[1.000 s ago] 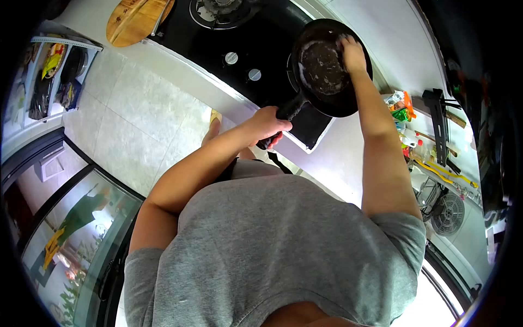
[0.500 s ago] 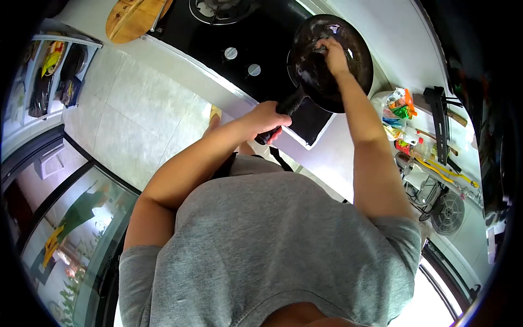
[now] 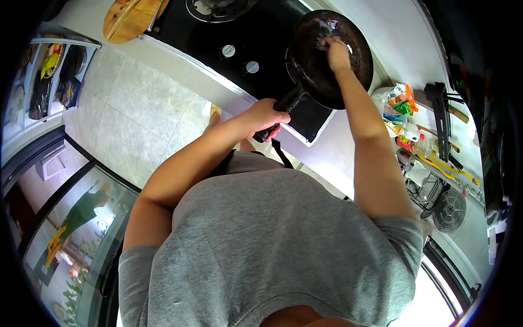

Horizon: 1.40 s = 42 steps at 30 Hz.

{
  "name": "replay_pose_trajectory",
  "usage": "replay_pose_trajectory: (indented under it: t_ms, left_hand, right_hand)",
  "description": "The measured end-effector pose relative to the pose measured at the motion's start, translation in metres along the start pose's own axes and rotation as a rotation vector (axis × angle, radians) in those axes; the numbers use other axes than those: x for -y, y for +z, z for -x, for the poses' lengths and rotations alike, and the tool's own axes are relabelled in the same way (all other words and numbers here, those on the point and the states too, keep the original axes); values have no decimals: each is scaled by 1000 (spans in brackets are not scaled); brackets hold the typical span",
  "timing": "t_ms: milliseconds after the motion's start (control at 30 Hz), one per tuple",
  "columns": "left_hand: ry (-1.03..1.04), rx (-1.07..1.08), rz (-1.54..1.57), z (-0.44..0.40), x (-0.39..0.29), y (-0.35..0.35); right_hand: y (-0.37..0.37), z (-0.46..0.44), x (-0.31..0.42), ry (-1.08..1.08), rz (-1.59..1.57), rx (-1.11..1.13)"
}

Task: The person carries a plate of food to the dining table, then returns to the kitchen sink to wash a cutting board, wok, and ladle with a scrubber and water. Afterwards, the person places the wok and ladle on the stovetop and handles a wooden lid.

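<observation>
A dark round pan (image 3: 318, 76) is over the right end of the black gas stove, its inside facing up, with wet, shiny patches. My left hand (image 3: 264, 117) is wrapped round its black handle (image 3: 290, 100) near the stove's front edge. Inside the pan, toward its upper part, my right hand (image 3: 337, 53) presses down with bent fingers. Something small and greyish shows at the fingertips, too hidden to name.
The stove (image 3: 218, 76) has two knobs and a burner (image 3: 218, 6). A round wooden board (image 3: 129, 20) lies at its left. Bags and bottles (image 3: 402, 103), a black rack (image 3: 439, 117) and a round fan-like grille (image 3: 450, 211) are at the right. A shelf (image 3: 52, 76) stands far left.
My right hand has moved from the pan's right side toward its upper middle, its fingers now bent. The foamy ring in the pan no longer shows. My left hand stays on the handle.
</observation>
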<state>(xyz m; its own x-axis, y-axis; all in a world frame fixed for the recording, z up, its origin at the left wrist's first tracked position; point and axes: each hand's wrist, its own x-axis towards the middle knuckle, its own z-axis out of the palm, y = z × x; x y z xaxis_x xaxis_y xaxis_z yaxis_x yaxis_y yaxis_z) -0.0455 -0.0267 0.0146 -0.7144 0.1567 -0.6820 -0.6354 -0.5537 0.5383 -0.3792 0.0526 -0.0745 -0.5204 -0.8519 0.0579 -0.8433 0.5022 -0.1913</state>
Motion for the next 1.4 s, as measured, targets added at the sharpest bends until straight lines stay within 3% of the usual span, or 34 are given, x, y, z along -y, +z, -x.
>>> replay_pose_trajectory:
  t_ms: [100,200,300,433,567,667,700,800,833,933,1033,1133,1167,1300,1400]
  left_hand:
    - [-9,20,11,2,-3,-1]
    - [-8,59,28,-2,-2,-5]
    - [-12,45,-24,-1,-4,-3]
    - [-13,-26,-23,0,-3,-1]
    - [3,4,-21,0,-4,-3]
    - [1,24,3,1,-5,-4]
    - [-4,29,-4,1,-6,-3]
    - [-13,17,-47,1,-8,-2]
    - [-13,13,-45,0,-7,-3]
    - [-9,23,-62,-1,-8,-6]
    - [-6,-73,-78,3,-11,-4]
    - [10,17,-30,1,-9,-7]
    - [-3,4,-40,1,-9,-5]
    - [-14,40,-30,2,-7,-2]
    - [4,-2,-65,2,-7,-1]
  right_hand:
    - [-4,31,-42,93,136,119]
    - [-9,74,-19,180,-46,287]
    - [-1,65,42,49,-173,205]
    - [28,-8,-3,-81,-43,-29]
    - [-7,20,-39,83,156,163]
    - [5,71,-30,137,-54,234]
    - [-5,77,3,169,-141,274]
    - [11,50,51,-50,-215,98]
    - [26,26,45,-139,-171,19]
    - [27,-18,1,-127,63,-73]
    - [-11,11,-22,91,204,71]
    - [-9,60,-27,199,143,270]
    - [-10,72,-13,146,61,317]
    - [18,39,36,-120,-63,57]
    - [26,-16,-2,-74,141,4]
